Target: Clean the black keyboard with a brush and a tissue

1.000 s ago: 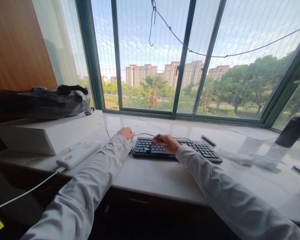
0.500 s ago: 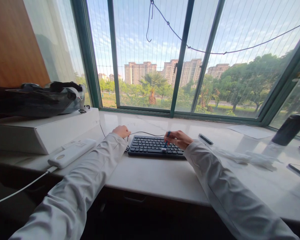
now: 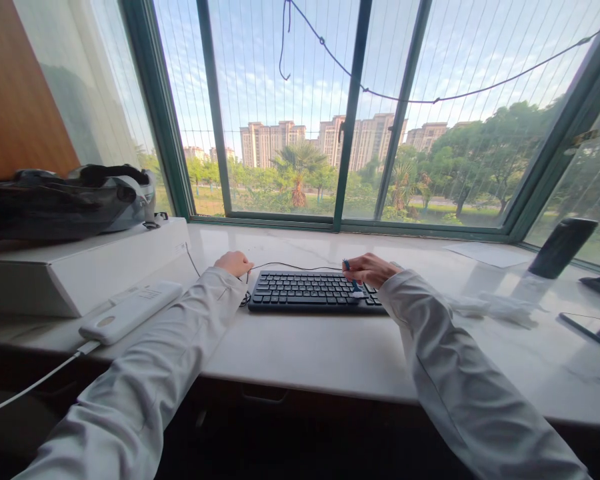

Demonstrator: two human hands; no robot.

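Note:
A black keyboard [image 3: 300, 291] lies flat on the white marble-look counter. My right hand [image 3: 374, 271] pinches a small blue brush [image 3: 356, 289] over the keyboard's right part, its pale bristles pointing down at the lower keys. My left hand [image 3: 235, 263] is closed and rests past the keyboard's upper left corner. A thin black cable [image 3: 295, 267] runs behind the keyboard and reaches that fist; whatever the fingers hold is hidden. My right forearm covers the keyboard's right end.
On the left are a white box [image 3: 125, 260] with a dark headset-like item [image 3: 80, 203] on top and a white power bank [image 3: 133, 312] with a cable. To the right lie crumpled clear plastic [image 3: 500, 308], a phone [image 3: 593, 331], paper [image 3: 487, 254] and a dark upright object [image 3: 564, 248].
My right hand has moved right along the keyboard with the brush. My left hand stays closed near the corner. The dark slim object by my right wrist is now hidden. The view has shifted slightly.

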